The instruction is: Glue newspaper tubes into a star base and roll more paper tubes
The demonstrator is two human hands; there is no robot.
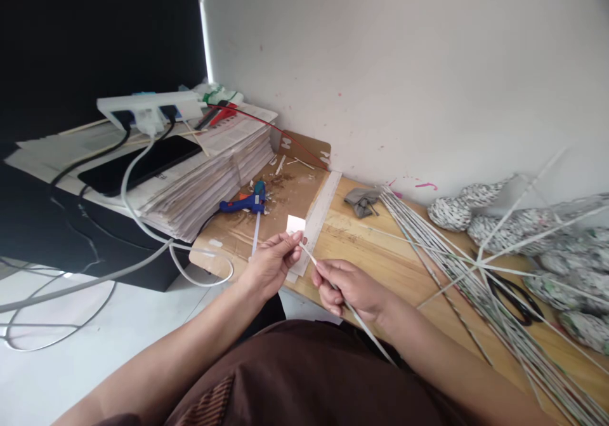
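My left hand (275, 259) is closed, thumb against fingers, on a small white piece of paper (295, 223) that sticks up past the fingertips. The tip of a thin rolled paper stick (368, 334) reaches those same fingertips; whether it joins the paper is hidden. Around the stick, a little way down its length, my right hand (349, 286) is closed. From there the stick runs down past my right wrist toward my brown clothing. Both hands hover over the front edge of the wooden table (347, 242).
Beyond my left hand, a blue glue gun (245, 204) lies on cardboard (285, 191). Stacked newspapers (214, 185) carry a phone (143, 164) and a power strip (152, 105); cables hang down. At right are paper sticks (457, 280), black-handled scissors (516, 299) and woven paper shapes (450, 213).
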